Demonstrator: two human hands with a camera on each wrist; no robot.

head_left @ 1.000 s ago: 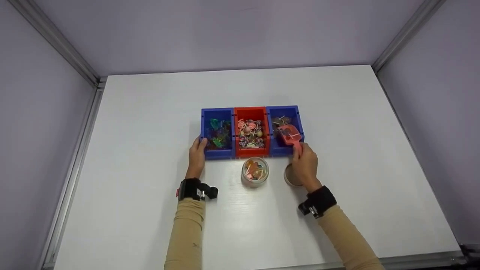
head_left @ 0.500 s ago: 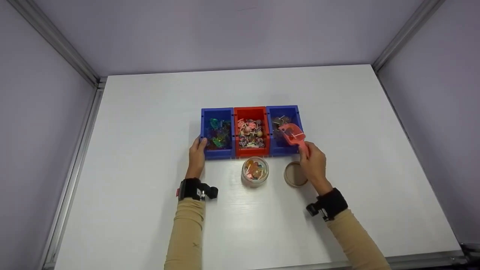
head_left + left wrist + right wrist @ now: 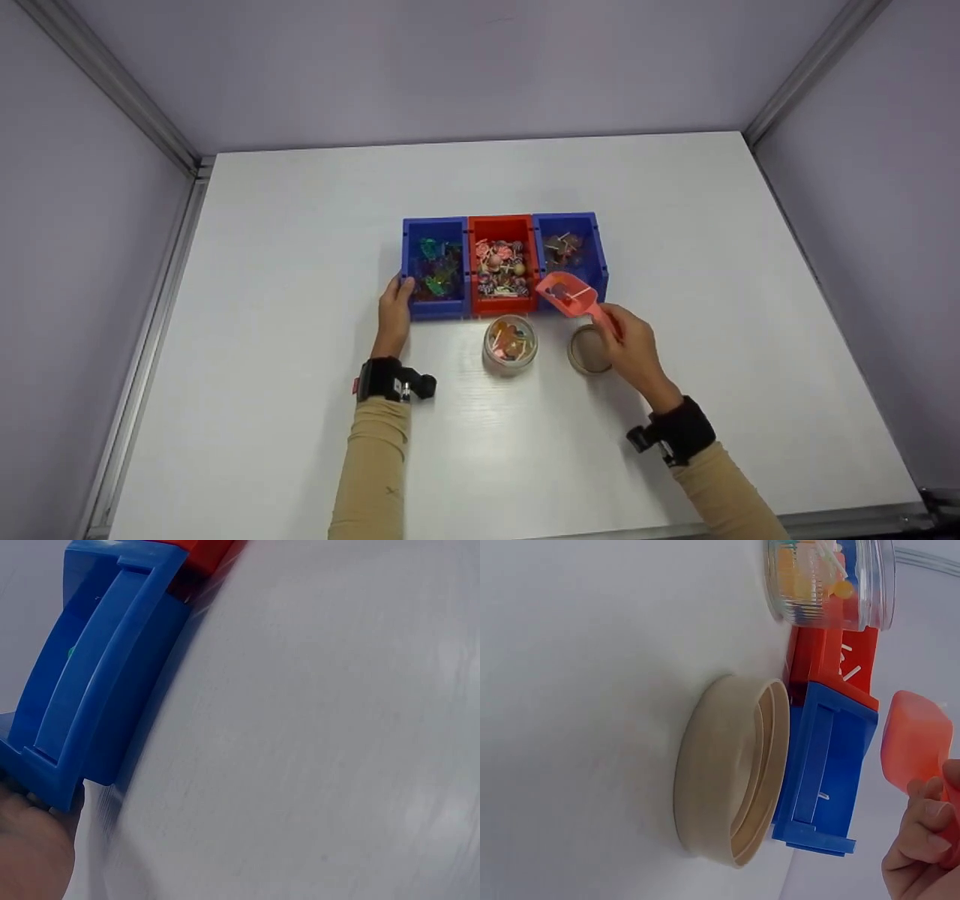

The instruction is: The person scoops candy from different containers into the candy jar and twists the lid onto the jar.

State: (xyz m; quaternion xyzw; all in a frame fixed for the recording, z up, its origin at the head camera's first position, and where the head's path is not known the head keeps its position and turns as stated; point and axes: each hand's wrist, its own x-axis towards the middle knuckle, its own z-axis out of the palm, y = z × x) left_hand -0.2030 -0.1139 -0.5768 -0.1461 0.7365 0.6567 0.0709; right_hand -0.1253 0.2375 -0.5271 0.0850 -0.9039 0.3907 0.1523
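My right hand (image 3: 634, 349) grips the handle of a pink translucent scoop (image 3: 568, 294). Some candy with a white stick lies in the scoop, which is above the front edge of the right blue bin (image 3: 596, 247). At the left, my left hand (image 3: 394, 319) holds the front left corner of the other blue bin (image 3: 437, 308), where green candies show. Between them is a red bin (image 3: 504, 303) with several lollipops. A glass jar (image 3: 510, 343) of colourful candies stands uncovered in front of the red bin. In the right wrist view the scoop (image 3: 917, 736) is raised beyond a round beige lid (image 3: 716, 765).
On the white table (image 3: 300, 225), the round lid (image 3: 589, 349) lies right of the jar, under my right hand's side. Grey-white panels (image 3: 480, 67) enclose the back and both sides.
My right hand draws the scoop out from over the right blue bin, toward me, and its bowl swings left toward the jar. The left hand stays at the bin.
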